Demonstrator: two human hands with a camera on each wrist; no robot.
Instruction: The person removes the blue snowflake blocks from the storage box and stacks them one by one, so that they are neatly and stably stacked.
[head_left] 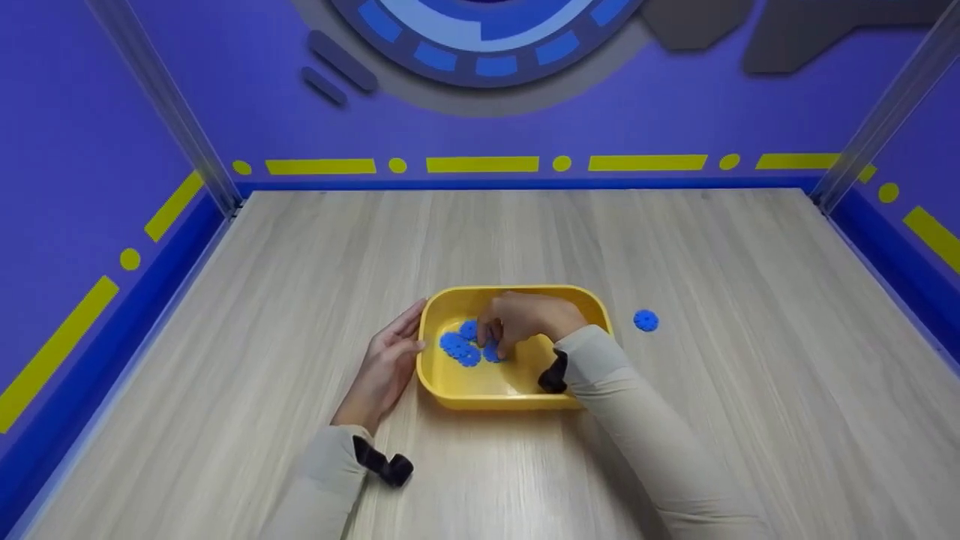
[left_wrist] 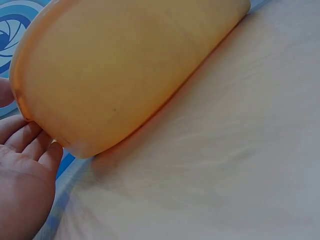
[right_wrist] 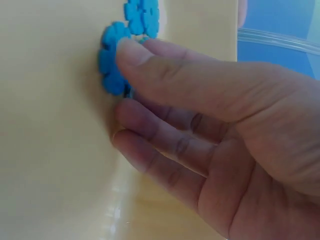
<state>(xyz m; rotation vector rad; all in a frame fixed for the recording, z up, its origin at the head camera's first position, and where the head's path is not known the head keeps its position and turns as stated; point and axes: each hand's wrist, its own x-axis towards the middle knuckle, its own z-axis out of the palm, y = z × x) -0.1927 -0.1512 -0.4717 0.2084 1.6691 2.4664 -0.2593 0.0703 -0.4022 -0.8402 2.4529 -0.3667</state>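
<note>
A yellow plastic tub (head_left: 495, 401) stands on the table, with several blue flower-shaped discs (head_left: 459, 346) on its floor. My left hand (head_left: 386, 367) rests against the tub's left outer wall, fingers fairly straight and the thumb tip at the rim. In the left wrist view, fingertips of that hand (left_wrist: 25, 180) touch the tub wall (left_wrist: 115, 75) below the rim. Reaching inside the tub, my right hand (head_left: 525, 319) pinches one blue disc (right_wrist: 112, 60) between thumb and fingers, close to the tub floor. The fingers partly cover this disc.
A single blue disc (head_left: 646, 320) lies on the wood-patterned table (head_left: 712, 420) to the right of the tub. Blue panels with yellow marks (head_left: 480, 164) wall the table at the back and both sides.
</note>
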